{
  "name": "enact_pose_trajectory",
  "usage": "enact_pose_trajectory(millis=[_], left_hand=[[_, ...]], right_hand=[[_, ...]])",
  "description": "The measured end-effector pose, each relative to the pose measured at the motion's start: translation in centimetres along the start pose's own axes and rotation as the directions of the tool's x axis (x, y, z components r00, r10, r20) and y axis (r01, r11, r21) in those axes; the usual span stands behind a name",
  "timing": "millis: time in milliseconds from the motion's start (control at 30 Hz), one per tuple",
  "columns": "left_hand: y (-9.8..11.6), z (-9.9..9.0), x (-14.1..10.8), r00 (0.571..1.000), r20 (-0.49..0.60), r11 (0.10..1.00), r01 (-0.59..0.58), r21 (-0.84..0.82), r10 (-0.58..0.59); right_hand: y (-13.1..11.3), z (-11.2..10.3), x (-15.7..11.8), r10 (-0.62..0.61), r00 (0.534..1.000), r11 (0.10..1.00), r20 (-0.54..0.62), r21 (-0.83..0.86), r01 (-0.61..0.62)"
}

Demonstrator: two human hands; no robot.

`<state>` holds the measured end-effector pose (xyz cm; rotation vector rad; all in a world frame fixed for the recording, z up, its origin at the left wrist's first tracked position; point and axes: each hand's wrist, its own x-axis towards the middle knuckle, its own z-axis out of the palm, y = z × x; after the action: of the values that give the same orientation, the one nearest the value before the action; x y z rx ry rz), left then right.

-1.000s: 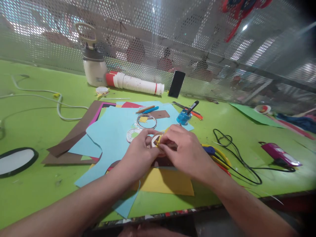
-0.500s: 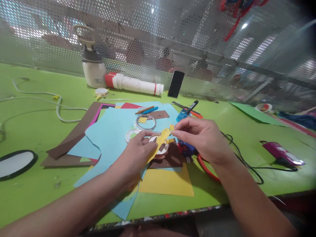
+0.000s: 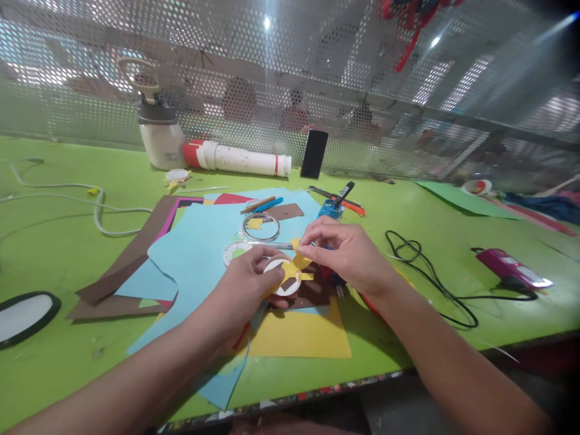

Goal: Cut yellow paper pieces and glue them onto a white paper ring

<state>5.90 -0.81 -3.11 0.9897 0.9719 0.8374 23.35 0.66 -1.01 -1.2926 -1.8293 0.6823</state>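
Note:
My left hand (image 3: 247,279) grips a small white paper disc (image 3: 270,264), the thumb pressed on its face. Brown and yellow paper pieces lie on the disc, and a short yellow tab sticks out at its right side. A yellow paper cutout (image 3: 299,261) rises from the disc's upper edge; the fingertips of my right hand (image 3: 344,251) pinch its top end. The fingers partly cover the cutout, and I cannot tell whether it is fixed to the disc. Beneath both hands are light blue (image 3: 203,241), brown and yellow paper sheets (image 3: 301,335).
A tape roll (image 3: 261,227), two pens (image 3: 267,205) and a blue pot (image 3: 330,208) lie beyond my hands. At the back stand a spray bottle (image 3: 161,142) and a phone (image 3: 314,154). A black cable (image 3: 435,284) runs right to a purple device (image 3: 514,275).
My right hand has moved left and slightly down, closer to the disc. The yellow cutout now sits higher on the disc, away from my left thumb. The view has shifted slightly.

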Motion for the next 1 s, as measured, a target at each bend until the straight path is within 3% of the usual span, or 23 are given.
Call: enact_pose_trajectory(millis=[167,633,1000], left_hand=[[0.2,-0.1,0.1,0.998,0.043,0.999,0.040,0.014,-0.040],[0.2,0.0,-0.1,0.993,0.115,0.994,0.020,0.109,-0.032],[0.1,-0.3,0.2,0.988,0.124,0.992,0.083,0.094,-0.094]], right_hand=[[0.3,0.4,-0.1,-0.042,0.996,0.995,0.074,0.089,0.035],[0.1,1.6,-0.3,-0.076,0.997,0.997,0.029,-0.001,0.076],[-0.1,2.3,-0.7,-0.075,0.997,0.994,-0.005,-0.081,0.074]])
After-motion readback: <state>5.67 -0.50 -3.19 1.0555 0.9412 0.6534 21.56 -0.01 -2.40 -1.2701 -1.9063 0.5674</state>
